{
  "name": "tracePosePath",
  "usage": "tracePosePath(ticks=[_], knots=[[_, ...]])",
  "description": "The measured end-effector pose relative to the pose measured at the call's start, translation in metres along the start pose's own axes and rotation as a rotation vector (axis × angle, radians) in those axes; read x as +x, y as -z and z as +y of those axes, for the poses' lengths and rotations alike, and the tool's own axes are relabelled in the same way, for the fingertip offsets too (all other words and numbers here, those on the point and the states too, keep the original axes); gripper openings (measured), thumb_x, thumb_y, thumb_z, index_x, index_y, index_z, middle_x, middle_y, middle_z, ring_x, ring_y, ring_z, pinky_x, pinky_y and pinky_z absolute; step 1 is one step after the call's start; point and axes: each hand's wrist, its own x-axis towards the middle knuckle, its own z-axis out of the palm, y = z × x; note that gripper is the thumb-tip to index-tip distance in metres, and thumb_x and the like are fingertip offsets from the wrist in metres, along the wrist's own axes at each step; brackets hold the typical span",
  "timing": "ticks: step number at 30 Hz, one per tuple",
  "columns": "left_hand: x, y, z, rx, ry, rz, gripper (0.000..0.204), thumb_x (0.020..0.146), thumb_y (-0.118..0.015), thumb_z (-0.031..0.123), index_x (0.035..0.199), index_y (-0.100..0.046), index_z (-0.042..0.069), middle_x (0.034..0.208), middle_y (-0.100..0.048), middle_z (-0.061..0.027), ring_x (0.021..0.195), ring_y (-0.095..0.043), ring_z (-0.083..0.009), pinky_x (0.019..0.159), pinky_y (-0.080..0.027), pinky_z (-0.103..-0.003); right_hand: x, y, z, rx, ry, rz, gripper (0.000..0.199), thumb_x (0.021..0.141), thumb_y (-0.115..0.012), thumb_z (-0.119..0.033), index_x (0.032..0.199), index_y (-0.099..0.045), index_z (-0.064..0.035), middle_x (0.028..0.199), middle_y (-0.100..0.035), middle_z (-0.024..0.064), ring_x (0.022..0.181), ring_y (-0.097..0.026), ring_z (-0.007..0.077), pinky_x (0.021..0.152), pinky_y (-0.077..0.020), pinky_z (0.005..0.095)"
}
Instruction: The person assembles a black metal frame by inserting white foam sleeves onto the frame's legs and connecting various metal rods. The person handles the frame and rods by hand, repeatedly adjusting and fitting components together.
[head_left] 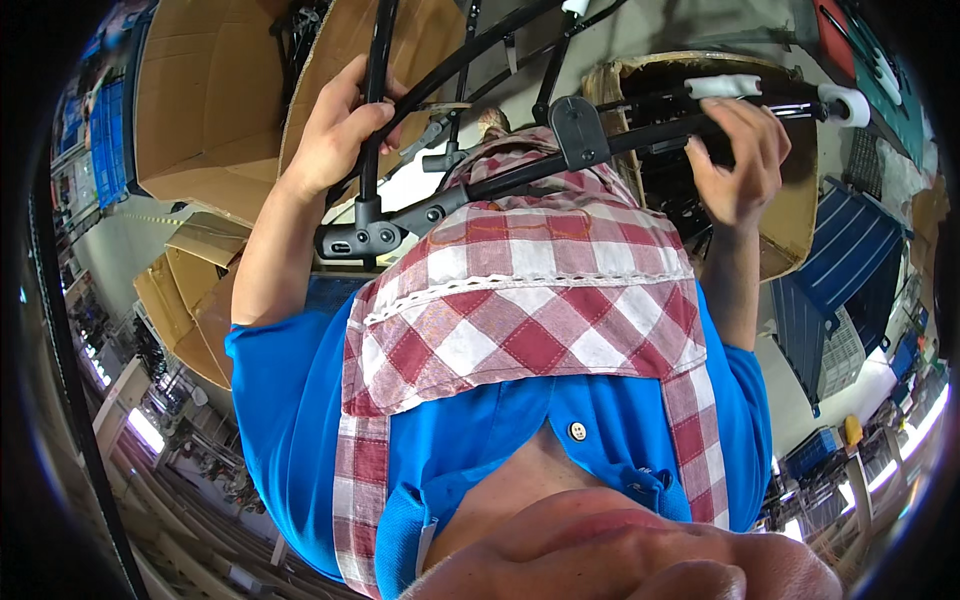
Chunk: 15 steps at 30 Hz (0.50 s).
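Note:
A black tubular frame with plastic joints lies across the front of my checked apron. My left hand is closed round its upright tube, the thumb across the front and the fingers partly hidden behind. Below that hand, a black joint with rivets links the upright tube to the slanting one. A flat, rounded black bracket stands on the slanting tube between my hands. On the right, my right hand curls over the tube's far part, beside a white plastic sleeve and a white end piece.
A large open cardboard box stands at the left, with a smaller carton below it. Another box holding dark parts is under my right hand. Blue plastic crates stand at the right. More black tubes extend beyond the frame.

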Motion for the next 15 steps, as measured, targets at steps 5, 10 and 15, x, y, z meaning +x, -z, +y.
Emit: tracePosePath(ticks=[5,10,15], knots=[[-0.013,-0.007,-0.016,-0.081,-0.040,0.052,0.026,0.084,-0.052,0.008,0.108,-0.049,-0.001,0.079,-0.060,-0.0089,0.065,-0.058,-0.0130,0.060,-0.048,-0.026,-0.019,-0.021,0.000,-0.012,-0.340,0.216,0.068,0.063,-0.090,-0.015,0.117,-0.048,-0.0129,0.129,-0.041,0.0098,0.121,-0.044,0.0261,0.098,-0.0425,0.0388],[-0.017,-0.013,-0.025,-0.020,-0.014,0.123,0.034,0.082,-0.055,0.017,0.110,-0.045,0.000,0.080,-0.060,-0.0117,0.067,-0.060,-0.0160,0.061,-0.049,-0.027,-0.041,-0.050,0.022,1.672,-1.097,0.453,0.039,0.091,-0.049,-0.001,0.129,-0.048,0.0051,0.131,-0.053,0.0236,0.126,-0.050,0.0411,0.109,-0.0379,0.0544],[-0.014,-0.011,-0.028,0.001,0.011,0.154,0.030,0.083,-0.052,0.015,0.108,-0.047,-0.001,0.077,-0.061,-0.0133,0.066,-0.060,-0.0169,0.062,-0.049,-0.028,-0.017,-0.044,0.013,1.870,-1.061,0.265,0.037,0.091,-0.046,0.002,0.127,-0.051,0.0012,0.124,-0.057,0.0214,0.124,-0.052,0.0402,0.107,-0.0406,0.0526]])
